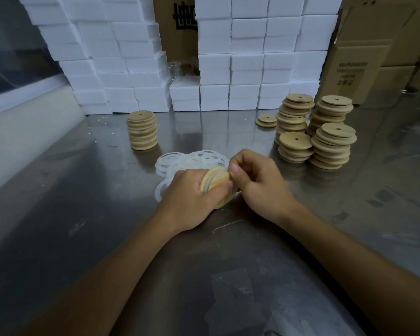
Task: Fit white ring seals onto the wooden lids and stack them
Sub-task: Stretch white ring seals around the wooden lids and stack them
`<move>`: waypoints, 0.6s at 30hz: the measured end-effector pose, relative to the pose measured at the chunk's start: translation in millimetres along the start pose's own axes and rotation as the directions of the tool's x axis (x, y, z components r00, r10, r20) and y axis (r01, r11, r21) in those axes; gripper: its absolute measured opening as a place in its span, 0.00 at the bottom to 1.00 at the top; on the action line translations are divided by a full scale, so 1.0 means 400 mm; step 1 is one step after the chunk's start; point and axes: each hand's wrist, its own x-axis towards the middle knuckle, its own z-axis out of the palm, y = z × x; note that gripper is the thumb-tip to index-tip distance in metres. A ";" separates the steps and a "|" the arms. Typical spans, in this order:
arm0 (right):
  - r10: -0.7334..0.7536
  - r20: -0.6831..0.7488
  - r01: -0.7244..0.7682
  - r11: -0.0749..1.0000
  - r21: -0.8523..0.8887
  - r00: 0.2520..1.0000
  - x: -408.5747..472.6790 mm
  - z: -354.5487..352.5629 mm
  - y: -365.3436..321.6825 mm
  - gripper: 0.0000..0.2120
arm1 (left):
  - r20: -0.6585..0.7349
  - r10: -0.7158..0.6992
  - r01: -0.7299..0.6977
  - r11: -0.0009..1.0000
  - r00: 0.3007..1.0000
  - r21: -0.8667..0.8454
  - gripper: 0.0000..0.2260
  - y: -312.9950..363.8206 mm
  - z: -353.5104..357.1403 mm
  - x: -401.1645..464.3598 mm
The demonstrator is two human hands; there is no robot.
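Observation:
My left hand point(192, 192) grips a round wooden lid point(217, 181) on edge above the steel table. My right hand point(257, 183) pinches a white ring seal point(234, 190) at the lid's right rim; most of that seal is hidden behind the lid and fingers. Just behind my hands lies a loose pile of white ring seals point(192, 161). A neat stack of lids point(142, 130) stands at the back left. Several untidy stacks of lids point(318, 132) stand at the back right, with a low pair of lids point(266, 120) beside them.
A wall of white foam boxes point(228, 57) runs along the back of the steel table point(83, 214), with a brown carton point(177, 27) in a gap. More cardboard cartons point(364, 59) stand at the right. A pale ledge point(22, 124) borders the table's left side.

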 end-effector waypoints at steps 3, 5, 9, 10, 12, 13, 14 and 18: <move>0.112 0.011 -0.112 0.987 0.115 0.994 0.007 -0.008 -0.008 0.08 | 0.013 0.001 -0.001 1.000 1.000 -0.011 0.22 0.002 0.001 0.000; 0.129 0.009 -0.129 0.982 0.139 0.992 0.011 -0.013 -0.011 0.08 | 0.023 0.007 -0.006 1.000 1.000 -0.031 0.23 0.005 0.002 0.000; 0.119 -0.026 -0.113 0.980 0.163 0.993 0.011 -0.006 -0.013 0.06 | 0.011 -0.031 0.032 0.992 0.999 -0.119 0.14 0.002 0.001 0.003; 0.117 -0.035 -0.109 0.978 0.176 0.993 0.010 -0.003 -0.012 0.06 | 0.008 -0.048 0.049 0.988 0.999 -0.148 0.11 -0.001 0.000 0.003; 0.122 -0.025 -0.114 0.968 0.225 0.992 0.007 0.001 -0.009 0.07 | 0.008 -0.058 0.059 0.981 0.998 -0.186 0.07 -0.005 -0.001 0.005; 0.128 -0.008 -0.122 0.961 0.248 0.992 0.006 0.001 -0.008 0.08 | 0.009 -0.057 0.058 0.979 0.998 -0.195 0.06 -0.007 0.000 0.006; 0.134 0.009 -0.131 0.955 0.264 0.991 0.006 0.001 -0.008 0.09 | 0.011 -0.055 0.056 0.978 0.998 -0.200 0.06 -0.008 0.001 0.007; 0.165 0.038 -0.168 0.929 0.329 0.986 0.008 -0.001 -0.004 0.13 | 0.003 -0.035 0.035 0.976 0.999 -0.216 0.07 -0.010 0.003 0.008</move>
